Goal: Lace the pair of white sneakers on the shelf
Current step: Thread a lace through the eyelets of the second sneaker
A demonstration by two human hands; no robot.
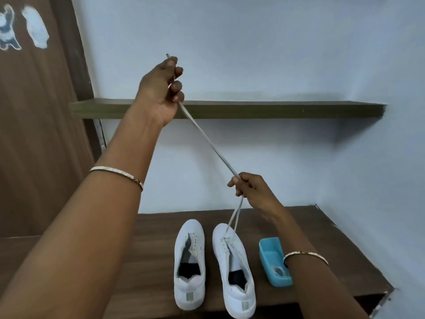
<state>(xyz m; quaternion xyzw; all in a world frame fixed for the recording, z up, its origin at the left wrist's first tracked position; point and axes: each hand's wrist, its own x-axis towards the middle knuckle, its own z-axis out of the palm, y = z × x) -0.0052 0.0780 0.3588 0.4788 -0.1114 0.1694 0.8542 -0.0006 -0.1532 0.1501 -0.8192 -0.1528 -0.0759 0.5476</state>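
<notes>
**While one sneaker waits, the other has only its first row of lace**

Because the white lace [208,139] goes through only the holes nearest the toe of the right sneaker [234,268], the job looks like it has just begun. From those holes two strands rise to the right hand [251,188]. Its fingers are curled, and the thumb and fingertips pinch the strands together just above the shoe. From there the lace runs tight, up and across to the left hand [158,90]. That hand is held high with its fingers closed around the lace, and a tip pokes out above the thumb. My guess is that the two ends are being pulled even.

All the other holes on this shoe are bare, so many rows are left to do. The left sneaker [189,261] shows no lace at all, and its tongue lies loose. It needs lacing from start to end.

Both sneakers stand side by side on the lower wooden shelf [322,238], toes to the wall [253,54]. Just beside the right one sits a small blue tray [269,249]. Something thin and pale lies in it. It may be the second lace, but I cannot tell.

Each wrist wears a bangle [117,173]. Higher up, another shelf [276,109] runs along the wall. A brown door [34,134] stands at the left.
</notes>
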